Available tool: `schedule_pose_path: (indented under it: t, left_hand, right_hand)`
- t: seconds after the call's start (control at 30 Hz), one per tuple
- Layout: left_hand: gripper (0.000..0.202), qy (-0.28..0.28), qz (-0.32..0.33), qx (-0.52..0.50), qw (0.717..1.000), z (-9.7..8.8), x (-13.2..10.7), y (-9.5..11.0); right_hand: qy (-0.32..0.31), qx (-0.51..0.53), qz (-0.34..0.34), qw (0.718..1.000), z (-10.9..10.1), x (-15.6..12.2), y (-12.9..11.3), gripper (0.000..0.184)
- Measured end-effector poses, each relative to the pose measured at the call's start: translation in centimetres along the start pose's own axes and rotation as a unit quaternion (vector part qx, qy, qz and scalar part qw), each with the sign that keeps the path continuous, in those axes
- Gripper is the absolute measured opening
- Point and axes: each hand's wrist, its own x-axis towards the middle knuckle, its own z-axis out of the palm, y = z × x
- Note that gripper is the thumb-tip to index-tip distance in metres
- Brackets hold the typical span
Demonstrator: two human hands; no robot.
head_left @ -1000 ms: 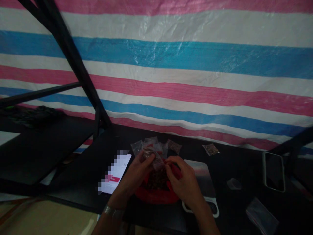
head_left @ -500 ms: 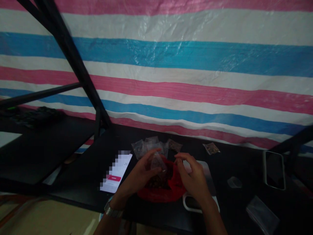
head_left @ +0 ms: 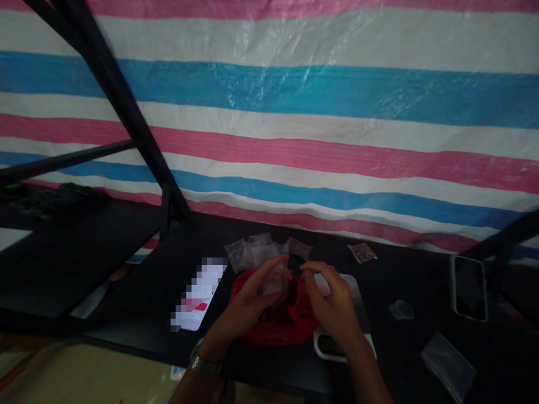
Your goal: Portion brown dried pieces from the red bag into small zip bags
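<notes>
Red bag (head_left: 280, 335) sits on the black table (head_left: 202, 235), right in front of the person, its mouth open and brown bits inside. I can't make out what those bits are; the light is dim and both hands cover part of the opening. Above the mouth, the left hand (head_left: 257, 292) has a small clear bag (head_left: 274, 280) between thumb and fingers, its outline blurred and its contents too faint to tell. On the other side of the mouth is the right hand (head_left: 332, 297), thumb and forefinger nearly together at the rim; whether they pinch the plastic I cannot tell.

Just right of the red bag, the scale (head_left: 357, 289) is half hidden under the right hand, its display dark and unreadable. Left of the bag lies a lit phone (head_left: 206, 294), much of its screen blocked out by coarse squares. Packets (head_left: 256, 249) overlap right behind the bag, partly covered by the left hand, and a lone packet (head_left: 362, 253) lies farther off, behind and to the right. Well right of the bag are a clear cup-like piece (head_left: 402, 310), a dark-screened phone (head_left: 469, 289) and flat clear bags (head_left: 450, 362).

Beyond the bag, a striped plastic sheet (head_left: 295, 157) hangs as a wall, cut off at the top; to its left, a black frame (head_left: 135, 123) slants across it.
</notes>
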Motion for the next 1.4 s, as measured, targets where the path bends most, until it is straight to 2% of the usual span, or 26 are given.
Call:
schedule_pose_path:
  t: [0.13,0.33,0.5,0.57,0.67,0.77,0.9,1.03,1.13,1.23,1.3,1.4]
  left_hand:
    - [0.070,0.009,-0.019,-0.012,1.000,0.3,0.1,0.2]
    - [0.066,0.033,0.025,0.006,0.999,0.3,0.3,-0.1]
    - [0.075,0.103,0.059,-0.100,0.988,0.7,1.2,-1.0]
    - [0.073,0.127,0.076,-0.159,0.976,1.2,1.7,-1.3]
    - [0.063,0.141,0.065,-0.210,0.965,2.0,2.3,-1.4]
    - [0.055,0.138,0.056,-0.231,0.962,2.3,2.5,-1.5]
    - [0.050,0.125,0.045,-0.266,0.955,1.6,2.7,-1.6]
    - [0.045,0.146,0.062,-0.281,0.946,-0.1,3.0,-1.8]
    - [0.046,0.221,0.106,-0.213,0.946,-1.7,3.1,-1.8]
    - [0.043,0.315,0.140,-0.096,0.934,-2.9,3.0,-1.9]
    - [0.042,0.335,0.140,-0.055,0.930,-3.3,3.0,-2.1]
    - [0.042,0.339,0.141,-0.019,0.930,-3.5,3.0,-2.3]
  right_hand:
    - [0.005,0.002,-0.003,1.000,0.0,0.0,0.0,0.020]
    - [0.009,0.005,-0.004,1.000,0.0,0.0,0.2,0.018]
    - [-0.011,0.030,0.001,0.999,0.5,0.1,-0.2,0.017]
    - [-0.023,0.032,0.029,0.999,1.1,0.1,-0.5,0.021]
    - [-0.035,0.035,0.096,0.994,2.5,0.0,-0.5,0.028]
    - [-0.033,0.096,0.149,0.984,3.7,0.1,-0.4,0.035]
    - [-0.022,0.195,0.195,0.961,4.2,0.3,-0.7,0.045]
    - [0.012,0.194,0.229,0.954,3.7,1.1,-0.2,0.049]
    - [0.014,0.128,0.238,0.963,3.8,2.6,1.3,0.051]
    - [-0.045,-0.080,0.235,0.968,4.6,4.8,3.0,0.042]
    - [-0.085,-0.167,0.231,0.955,5.1,5.9,3.8,0.031]
    - [-0.106,-0.216,0.222,0.945,4.8,6.7,4.5,0.021]
